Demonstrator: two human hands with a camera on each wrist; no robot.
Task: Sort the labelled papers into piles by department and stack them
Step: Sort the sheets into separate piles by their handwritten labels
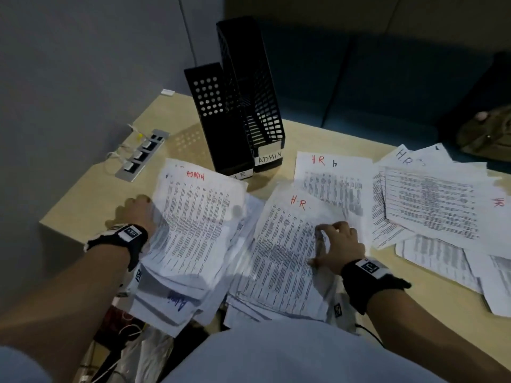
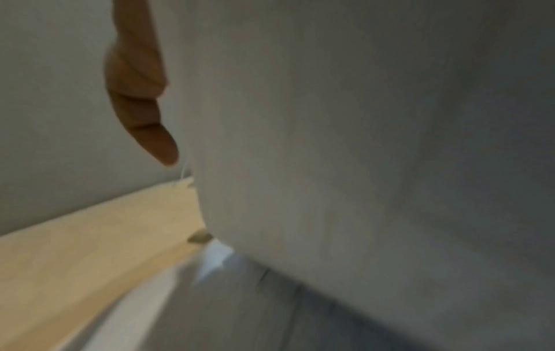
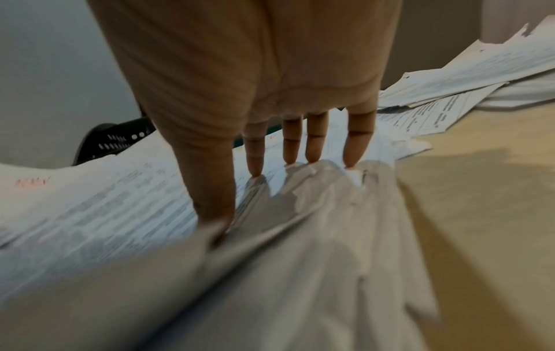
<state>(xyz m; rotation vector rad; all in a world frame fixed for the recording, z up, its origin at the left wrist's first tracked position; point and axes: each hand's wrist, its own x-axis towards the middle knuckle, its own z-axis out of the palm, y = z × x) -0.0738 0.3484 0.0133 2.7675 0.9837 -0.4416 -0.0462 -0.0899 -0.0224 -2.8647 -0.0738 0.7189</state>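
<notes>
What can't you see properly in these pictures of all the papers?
- Left hand: in the head view its fingers go under the ADMIN sheet; the left wrist view is mostly blurred paper.
- Left file holder: head view, its label is partly covered by that sheet.
- Printed text on the HR sheet: too small and blurred everywhere.
- Papers at the right: cut off by the head view's edge.

two hands (image 1: pixel 138 214), two black file holders (image 1: pixel 221 125), many scattered papers (image 1: pixel 428 205)

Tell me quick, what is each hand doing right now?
Left hand: grips the white ADMIN-labelled paper stack.
Right hand: open, fingertips pressing the white HR-labelled paper pile.
</notes>
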